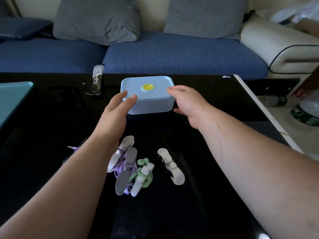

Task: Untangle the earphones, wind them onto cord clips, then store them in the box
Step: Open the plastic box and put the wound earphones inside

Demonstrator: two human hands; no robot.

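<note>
The shut blue box [151,102] sits mid-frame on the bench [51,121] and looks light, hard and slippery, so the left hand [117,109] and right hand [187,104], fingers open and empty, should squeeze its sides.

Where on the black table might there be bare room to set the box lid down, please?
Bare tabletop lies right of the box toward the white table edge, and left of it up to the teal tray. The wound earphones crowd the near middle; a wrapper lies behind-left.
</note>
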